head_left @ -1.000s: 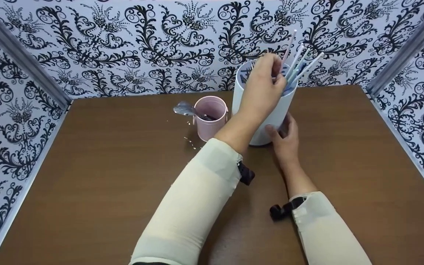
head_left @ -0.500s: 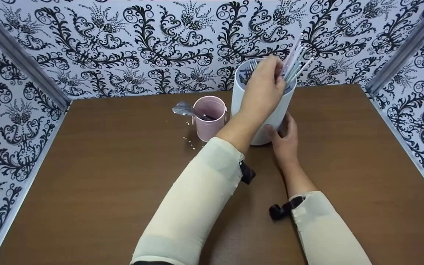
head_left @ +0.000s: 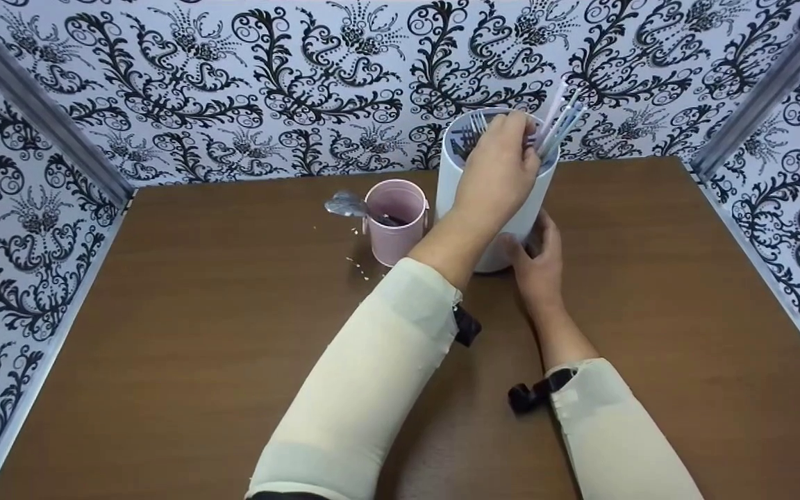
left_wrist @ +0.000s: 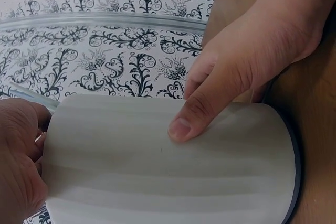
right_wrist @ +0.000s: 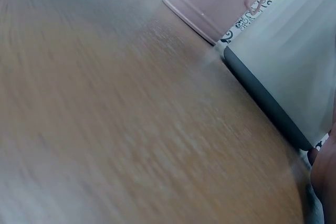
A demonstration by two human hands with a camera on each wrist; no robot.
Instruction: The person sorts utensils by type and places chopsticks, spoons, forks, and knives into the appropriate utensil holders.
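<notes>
In the head view a tall white utensil holder (head_left: 485, 236) stands on the table. Fork tines (head_left: 478, 123) and several thin pale sticks (head_left: 567, 121), pink and blue-green, rise from its top. My left hand (head_left: 501, 167) reaches over the rim and pinches a pink stick (head_left: 553, 104) low down; part of its fingers is hidden inside. Low on the right side, my right hand (head_left: 540, 267) grips the holder, thumb in front and fingers behind. The left wrist view shows the right thumb (left_wrist: 181, 128) flat against the white wall, and the left hand (left_wrist: 20, 156) at the rim.
A pink pail (head_left: 394, 243) stands close to the holder's left, with a silvery utensil head (head_left: 346, 204) leaning out. Pale crumbs (head_left: 358, 269) lie beside it on the brown table (head_left: 233, 333). Patterned walls (head_left: 330, 90) close off the back and sides.
The pink stick has sunk deeper into the holder, and the sticks' upper ends have drawn closer together. My left hand has lowered slightly; my right hand keeps its grip in place.
</notes>
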